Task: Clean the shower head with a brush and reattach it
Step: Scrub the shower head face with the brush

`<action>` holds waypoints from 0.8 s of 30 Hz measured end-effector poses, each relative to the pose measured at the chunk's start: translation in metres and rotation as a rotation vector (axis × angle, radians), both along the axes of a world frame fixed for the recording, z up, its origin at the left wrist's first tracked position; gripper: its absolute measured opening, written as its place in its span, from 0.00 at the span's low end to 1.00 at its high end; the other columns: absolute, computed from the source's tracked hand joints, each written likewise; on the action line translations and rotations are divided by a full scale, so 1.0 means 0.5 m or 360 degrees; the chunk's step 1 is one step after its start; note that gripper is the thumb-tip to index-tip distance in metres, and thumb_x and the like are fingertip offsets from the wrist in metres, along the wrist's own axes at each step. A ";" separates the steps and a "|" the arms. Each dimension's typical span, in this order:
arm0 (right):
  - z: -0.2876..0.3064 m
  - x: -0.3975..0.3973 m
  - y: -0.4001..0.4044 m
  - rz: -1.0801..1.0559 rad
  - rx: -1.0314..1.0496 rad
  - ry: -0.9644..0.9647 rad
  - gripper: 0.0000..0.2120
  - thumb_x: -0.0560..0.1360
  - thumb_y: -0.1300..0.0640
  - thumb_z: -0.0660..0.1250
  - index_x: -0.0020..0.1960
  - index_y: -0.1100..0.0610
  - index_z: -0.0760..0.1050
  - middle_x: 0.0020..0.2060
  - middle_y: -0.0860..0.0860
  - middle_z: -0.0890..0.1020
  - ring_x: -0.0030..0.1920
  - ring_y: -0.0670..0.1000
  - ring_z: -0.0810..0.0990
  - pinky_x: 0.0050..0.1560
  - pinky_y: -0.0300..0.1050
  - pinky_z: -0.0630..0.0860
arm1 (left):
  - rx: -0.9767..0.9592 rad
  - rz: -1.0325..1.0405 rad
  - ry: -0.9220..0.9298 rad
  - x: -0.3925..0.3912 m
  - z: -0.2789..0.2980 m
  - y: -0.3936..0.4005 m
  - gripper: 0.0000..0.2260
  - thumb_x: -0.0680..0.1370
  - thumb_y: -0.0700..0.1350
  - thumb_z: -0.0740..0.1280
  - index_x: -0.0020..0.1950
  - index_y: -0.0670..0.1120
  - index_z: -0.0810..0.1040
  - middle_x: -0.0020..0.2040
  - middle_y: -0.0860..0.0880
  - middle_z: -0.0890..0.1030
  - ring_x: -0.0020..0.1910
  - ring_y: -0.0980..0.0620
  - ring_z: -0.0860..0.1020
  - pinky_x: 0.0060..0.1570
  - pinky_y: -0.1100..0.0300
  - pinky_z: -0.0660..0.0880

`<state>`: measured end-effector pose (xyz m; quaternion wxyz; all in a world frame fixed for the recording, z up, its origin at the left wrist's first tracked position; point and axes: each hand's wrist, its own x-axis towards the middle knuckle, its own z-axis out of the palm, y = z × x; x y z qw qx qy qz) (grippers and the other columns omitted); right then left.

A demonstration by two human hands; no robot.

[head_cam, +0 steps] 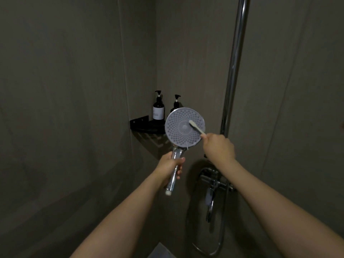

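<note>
Up front of the corner shelf: shower head detached, held face-out, left hand wrapped round its handle. Right hand gripping toothbrush, bristles on nozzle face near centre. Scrubbing underway; reattaching to hose still left.

Both bare forearms reach forward and up from the lower edge of the view. The left hand has its fingers and thumb curled round the chrome handle of the shower head, holding it upright. The right hand, a little higher, grips a brush by its handle, knuckles toward the camera.
</note>
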<state>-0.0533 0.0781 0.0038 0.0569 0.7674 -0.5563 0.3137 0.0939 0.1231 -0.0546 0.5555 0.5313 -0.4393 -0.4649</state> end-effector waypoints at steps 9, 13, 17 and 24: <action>-0.009 -0.005 -0.011 0.0162 -0.0029 0.0000 0.19 0.81 0.48 0.51 0.49 0.57 0.77 0.35 0.54 0.78 0.34 0.54 0.77 0.30 0.41 0.67 | -0.0001 -0.0068 -0.0068 -0.007 0.001 0.006 0.05 0.77 0.37 0.62 0.44 0.46 0.69 0.30 0.46 0.69 0.20 0.56 0.68 0.21 0.66 0.66; -0.034 -0.042 -0.047 0.0175 0.0252 -0.1538 0.18 0.80 0.51 0.55 0.33 0.55 0.70 0.28 0.51 0.70 0.28 0.50 0.68 0.29 0.42 0.63 | 0.0026 -0.0056 -0.0059 0.003 -0.009 0.002 0.05 0.77 0.38 0.62 0.43 0.46 0.69 0.30 0.47 0.70 0.21 0.55 0.68 0.22 0.64 0.67; -0.090 -0.064 -0.073 0.0042 0.0571 -0.1821 0.19 0.78 0.51 0.60 0.30 0.56 0.68 0.27 0.52 0.70 0.29 0.50 0.68 0.34 0.43 0.65 | 0.0061 -0.0029 -0.0006 0.005 -0.032 -0.003 0.06 0.77 0.38 0.62 0.42 0.46 0.69 0.29 0.47 0.70 0.20 0.56 0.68 0.20 0.65 0.66; -0.261 -0.077 -0.139 -0.0114 0.1094 -0.1807 0.19 0.77 0.52 0.63 0.29 0.59 0.71 0.19 0.51 0.73 0.16 0.47 0.65 0.19 0.34 0.61 | 0.0149 -0.0023 -0.0010 -0.008 -0.108 -0.027 0.04 0.77 0.38 0.63 0.44 0.46 0.70 0.30 0.46 0.71 0.21 0.56 0.70 0.21 0.64 0.69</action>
